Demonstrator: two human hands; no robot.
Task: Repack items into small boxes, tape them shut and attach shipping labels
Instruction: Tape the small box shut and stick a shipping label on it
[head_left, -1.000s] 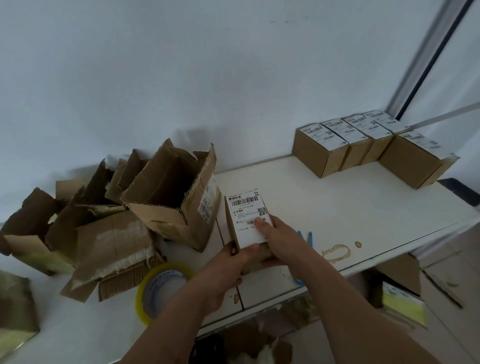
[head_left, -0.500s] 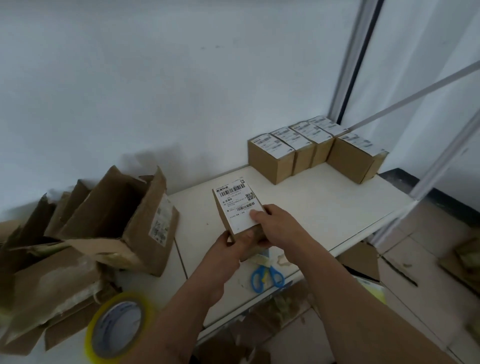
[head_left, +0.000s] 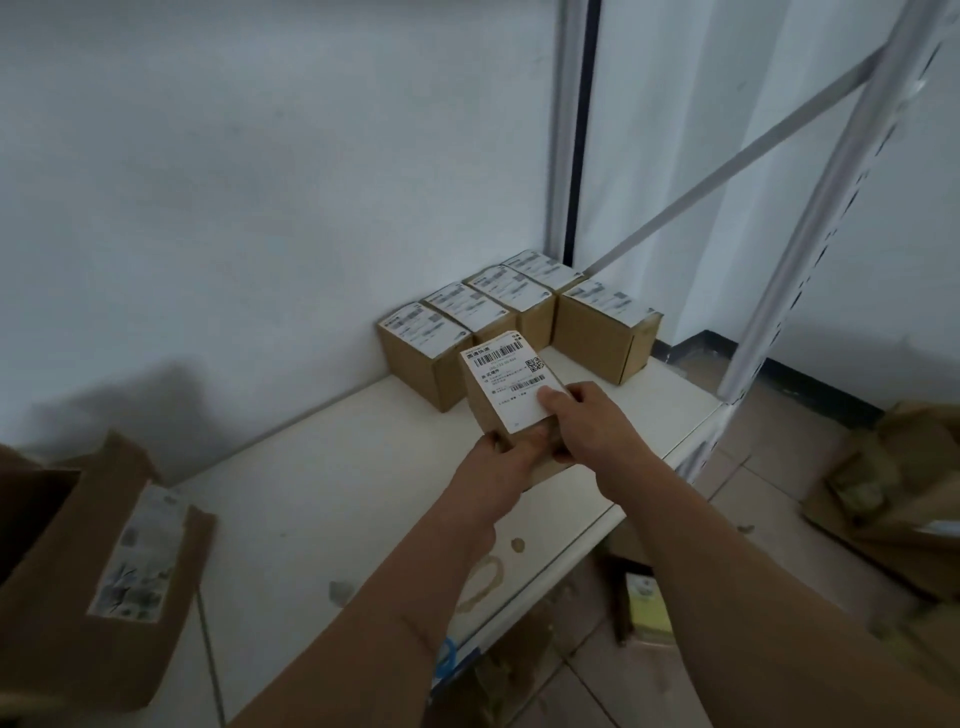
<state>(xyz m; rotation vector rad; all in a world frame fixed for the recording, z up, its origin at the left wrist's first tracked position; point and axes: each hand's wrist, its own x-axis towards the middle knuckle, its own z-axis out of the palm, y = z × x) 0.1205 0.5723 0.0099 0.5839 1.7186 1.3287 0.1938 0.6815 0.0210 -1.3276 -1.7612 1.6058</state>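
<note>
**Labelled box held above the worktop, both hands on it**

I see both hands gripping one small cardboard box in the air over the white worktop. My left hand clasps its near lower corner from below, fingers wrapped around the cardboard. My right hand grasps the box from the right side, with the thumb pressed flat on the white shipping label that covers the top face. The label carries barcodes and a square code, and the box is tilted so the label faces me.

Just behind the held box, against the wall, stands a row of four labelled boxes, touching one another side by side. A fifth labelled box sits in front of the far end of that row, near the worktop's right edge.

At the left edge a larger open carton rests on the worktop, with a worn sticker on its side. Brownish ring stains mark the worktop near its front edge. A slim blue object peeks out below my left forearm; I cannot tell what it is. On the tiled floor to the right lie torn cardboard scraps.
</note>
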